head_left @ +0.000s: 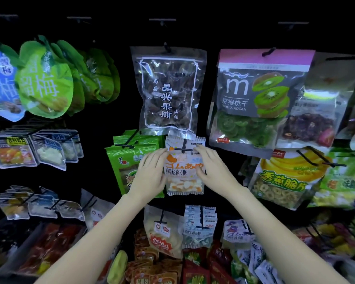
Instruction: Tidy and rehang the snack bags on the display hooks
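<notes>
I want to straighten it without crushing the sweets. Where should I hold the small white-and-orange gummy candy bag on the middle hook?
Probably pinch the small white-and-orange gummy candy bag by its flat side edges, coming from both sides as the left hand and right hand do. It hangs flat from the black hook, with sweets bulging at the bottom.

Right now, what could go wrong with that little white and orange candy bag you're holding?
The left hand and right hand only touch the white and orange candy bag's edges, so it might slip off its black hook. Pushing it could also nudge the green bags beside it.
</notes>
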`<state>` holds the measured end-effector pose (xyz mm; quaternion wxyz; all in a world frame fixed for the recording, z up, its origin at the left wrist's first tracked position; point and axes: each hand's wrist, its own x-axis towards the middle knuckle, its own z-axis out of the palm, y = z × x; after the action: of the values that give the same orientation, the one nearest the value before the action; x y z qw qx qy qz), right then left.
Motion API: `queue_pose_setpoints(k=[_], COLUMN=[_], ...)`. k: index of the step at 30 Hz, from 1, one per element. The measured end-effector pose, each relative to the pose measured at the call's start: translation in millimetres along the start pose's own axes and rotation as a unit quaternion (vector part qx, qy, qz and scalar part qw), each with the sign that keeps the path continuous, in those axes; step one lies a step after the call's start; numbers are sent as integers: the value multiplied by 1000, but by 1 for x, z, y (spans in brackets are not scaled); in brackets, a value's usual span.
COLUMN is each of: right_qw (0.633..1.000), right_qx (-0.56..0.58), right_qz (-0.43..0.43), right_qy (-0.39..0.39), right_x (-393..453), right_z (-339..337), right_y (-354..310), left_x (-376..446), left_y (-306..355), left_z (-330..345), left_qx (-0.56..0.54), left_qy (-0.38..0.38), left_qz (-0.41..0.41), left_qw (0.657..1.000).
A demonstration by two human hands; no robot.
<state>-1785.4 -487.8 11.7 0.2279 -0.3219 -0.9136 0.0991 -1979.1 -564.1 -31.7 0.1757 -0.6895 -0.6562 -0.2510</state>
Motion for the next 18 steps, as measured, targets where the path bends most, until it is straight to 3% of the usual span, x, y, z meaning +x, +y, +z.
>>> queue_pose_setpoints(k=[4,12,16,18], right_qw=[999,975,961,956], right_qx=[-10,90,175,202], right_qz=[-12,-29,-20,-2], right_qy=[29,202,214,213], right_x=[3,24,62,80], right_z=[-4,-61,-82,-86], right_y=[-2,-37,-62,-70], left_x=[-1,34,77,94], left_y=[-7,-7,1,1], left_z=[-8,-61,-95,-109], left_qx=[-4,-47,-179,-261], left_qy=[20,182,171,145], left_qz=[3,-14,-142,-158], left_qw=[1000,982,959,941])
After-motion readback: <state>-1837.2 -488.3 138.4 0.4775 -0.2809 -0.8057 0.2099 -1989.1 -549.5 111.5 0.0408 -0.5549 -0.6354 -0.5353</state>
